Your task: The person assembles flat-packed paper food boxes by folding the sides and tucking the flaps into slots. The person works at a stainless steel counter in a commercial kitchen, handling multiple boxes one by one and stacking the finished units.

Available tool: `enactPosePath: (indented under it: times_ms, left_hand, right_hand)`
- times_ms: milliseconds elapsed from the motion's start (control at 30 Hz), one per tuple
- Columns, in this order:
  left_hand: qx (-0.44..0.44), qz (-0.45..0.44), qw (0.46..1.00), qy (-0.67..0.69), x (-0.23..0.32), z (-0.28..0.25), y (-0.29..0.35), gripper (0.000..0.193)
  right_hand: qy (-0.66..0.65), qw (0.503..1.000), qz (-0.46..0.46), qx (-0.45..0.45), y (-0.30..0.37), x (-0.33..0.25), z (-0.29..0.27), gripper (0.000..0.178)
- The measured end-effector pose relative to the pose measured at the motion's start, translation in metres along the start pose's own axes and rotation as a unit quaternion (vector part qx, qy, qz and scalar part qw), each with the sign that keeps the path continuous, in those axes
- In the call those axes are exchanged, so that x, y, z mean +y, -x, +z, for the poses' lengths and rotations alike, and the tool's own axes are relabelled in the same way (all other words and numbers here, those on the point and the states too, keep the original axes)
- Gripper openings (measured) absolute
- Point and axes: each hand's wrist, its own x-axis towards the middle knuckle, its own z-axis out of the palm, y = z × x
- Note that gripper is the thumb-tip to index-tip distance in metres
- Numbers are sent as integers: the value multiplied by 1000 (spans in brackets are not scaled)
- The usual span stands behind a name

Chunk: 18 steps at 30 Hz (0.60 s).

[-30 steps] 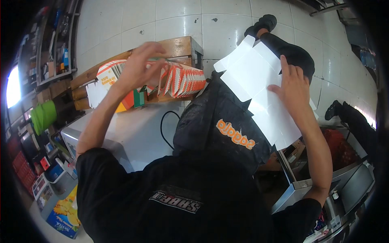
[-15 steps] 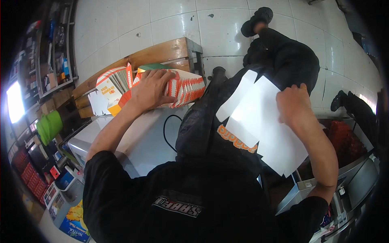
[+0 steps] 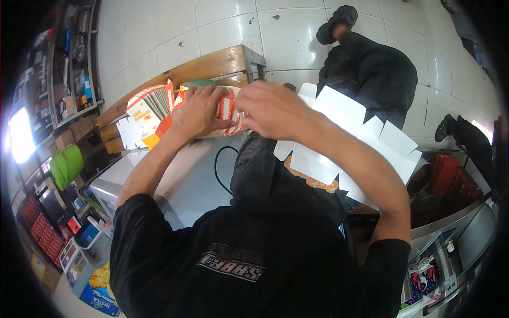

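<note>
Folded cartons [image 3: 227, 108], orange and white, stand in a row between the two hands. The left hand [image 3: 195, 114] curves half-closed over them, its thumb spread from the fingers; the right hand [image 3: 273, 111] bends its fingers against the row's right end. Whether either grips is hidden. The step seems to be sorting or squaring the row; the next move calls for light fingertips. Around them: a wooden bench [image 3: 209, 63] beyond, white card blanks [image 3: 342, 108] on the lap.

Lettering stands on the black shirt [image 3: 254, 297], an orange-and-white carton [image 3: 140, 116] and a blue-and-yellow box [image 3: 98, 300]; orange letters [image 3: 323, 184] on dark cloth [image 3: 254, 175] lie partly under white cardboard [image 3: 313, 164]
</note>
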Motion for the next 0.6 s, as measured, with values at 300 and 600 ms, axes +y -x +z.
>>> enactPosePath:
  times_ms: [300, 600]
  left_hand:
    - [-31, -4, 998, 46, -7, -11, 6, 65]
    - [-50, 17, 994, 100, -41, -28, 19, 58]
  right_hand:
    - [85, 994, -23, -66, -5, 7, 70, 27]
    - [128, 979, 63, -149, -5, 13, 75, 28]
